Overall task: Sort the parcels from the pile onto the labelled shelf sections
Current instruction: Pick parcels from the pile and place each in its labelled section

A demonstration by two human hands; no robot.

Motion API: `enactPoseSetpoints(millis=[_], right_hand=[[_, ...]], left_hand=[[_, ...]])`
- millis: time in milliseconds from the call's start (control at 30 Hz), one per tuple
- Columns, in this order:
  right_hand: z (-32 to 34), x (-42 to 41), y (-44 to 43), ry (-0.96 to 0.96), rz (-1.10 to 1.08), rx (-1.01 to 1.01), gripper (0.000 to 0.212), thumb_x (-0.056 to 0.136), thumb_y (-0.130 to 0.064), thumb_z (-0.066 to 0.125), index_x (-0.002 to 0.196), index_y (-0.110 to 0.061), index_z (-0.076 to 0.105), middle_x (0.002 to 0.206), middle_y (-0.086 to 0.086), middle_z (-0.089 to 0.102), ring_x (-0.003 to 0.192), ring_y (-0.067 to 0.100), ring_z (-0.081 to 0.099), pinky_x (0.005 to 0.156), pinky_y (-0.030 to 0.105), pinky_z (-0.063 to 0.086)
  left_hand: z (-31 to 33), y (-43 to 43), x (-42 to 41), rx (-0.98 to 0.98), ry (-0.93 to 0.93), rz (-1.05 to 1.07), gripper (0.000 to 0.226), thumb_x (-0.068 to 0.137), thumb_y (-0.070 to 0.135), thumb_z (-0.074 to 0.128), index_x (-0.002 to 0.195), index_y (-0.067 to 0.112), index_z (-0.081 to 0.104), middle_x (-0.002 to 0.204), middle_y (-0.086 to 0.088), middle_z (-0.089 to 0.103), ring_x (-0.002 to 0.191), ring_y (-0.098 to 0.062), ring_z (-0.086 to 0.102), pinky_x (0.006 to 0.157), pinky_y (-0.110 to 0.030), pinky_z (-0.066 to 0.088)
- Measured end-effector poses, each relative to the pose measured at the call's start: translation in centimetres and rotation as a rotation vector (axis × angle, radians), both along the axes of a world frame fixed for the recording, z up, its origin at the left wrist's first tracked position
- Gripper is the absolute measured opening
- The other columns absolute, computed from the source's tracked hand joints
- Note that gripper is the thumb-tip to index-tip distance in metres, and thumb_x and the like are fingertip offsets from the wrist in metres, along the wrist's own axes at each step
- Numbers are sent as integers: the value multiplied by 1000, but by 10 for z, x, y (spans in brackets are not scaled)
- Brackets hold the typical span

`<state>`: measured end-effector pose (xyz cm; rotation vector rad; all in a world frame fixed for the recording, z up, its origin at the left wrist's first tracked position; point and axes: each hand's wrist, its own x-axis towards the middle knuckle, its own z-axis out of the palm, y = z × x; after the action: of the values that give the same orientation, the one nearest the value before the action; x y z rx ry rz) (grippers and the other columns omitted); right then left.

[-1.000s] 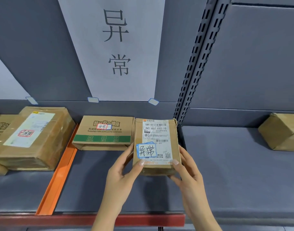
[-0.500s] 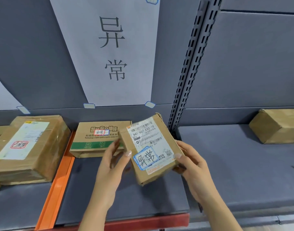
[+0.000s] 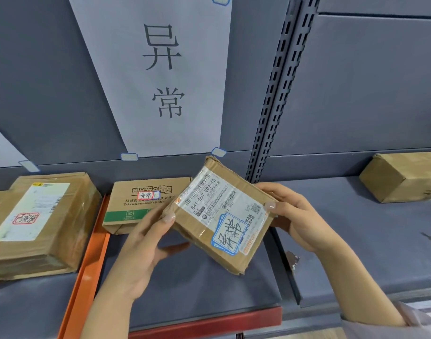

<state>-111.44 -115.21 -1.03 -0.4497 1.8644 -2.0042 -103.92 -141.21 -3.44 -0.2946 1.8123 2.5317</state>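
At the front, a red shelf edge [image 3: 204, 322] is seen, with an orange divider [image 3: 87, 272] running back along the left of the grey shelf board [image 3: 192, 287]. Left of the divider a large taped carton [image 3: 38, 223] is set. Behind the hands a green-striped box [image 3: 136, 206] is laid against the back wall, partly hidden by the held parcel. Further back, a slotted upright [image 3: 275, 94] and a paper sign [image 3: 160, 77] marked 异常 are fixed, and a brown carton [image 3: 405, 177] is set in the right-hand section.

The small cardboard parcel [image 3: 209, 216] is held above the shelf board in the signed section, tilted. It is gripped between the left hand [image 3: 141, 250], whose thumb is pressed on its left edge with fingers curled beneath, and the right hand [image 3: 295, 216], clasped round its right end.

Compared with half a second ago, the parcel is turned further clockwise, so its blue sticker [image 3: 228, 233] is now angled sideways.
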Motion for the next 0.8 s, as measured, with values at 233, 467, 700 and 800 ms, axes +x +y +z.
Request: enactPoseSetpoints(millis=[233, 467, 700, 800], right_hand=[[1, -3, -2, 16, -3, 28, 35, 71, -37, 64, 105, -35, 74, 100, -6, 74, 89, 11, 69, 70, 22, 54], [-18, 6, -14, 25, -317, 60, 56, 78, -45, 61, 133, -39, 52, 136, -19, 58, 118, 0, 59, 88, 31, 53], [-42, 59, -44, 79, -498, -17, 61, 86, -46, 72, 139, -24, 49, 131, -23, 62, 124, -3, 56, 97, 18, 48], [-42, 68, -51, 65, -528, -26, 44, 95, -17, 55, 138, -16, 50, 110, -34, 67, 107, -15, 60, 83, 2, 43]], left_hand=[[6, 3, -2, -34, -5, 55, 78, 38, 63, 89, 108, 30, 75, 121, 2, 68, 112, -18, 63, 71, -42, 59], [4, 17, -2, 54, -17, 184, 44, 60, 41, 87, 100, 26, 76, 116, 3, 70, 111, -20, 64, 72, -39, 61], [1, 45, -2, 131, 15, 323, 47, 70, 37, 67, 114, 22, 66, 115, 3, 71, 114, -17, 63, 89, -45, 56], [-2, 53, -1, 88, -21, 295, 55, 70, 42, 67, 120, 21, 64, 117, 5, 70, 115, -15, 63, 94, -44, 53]])
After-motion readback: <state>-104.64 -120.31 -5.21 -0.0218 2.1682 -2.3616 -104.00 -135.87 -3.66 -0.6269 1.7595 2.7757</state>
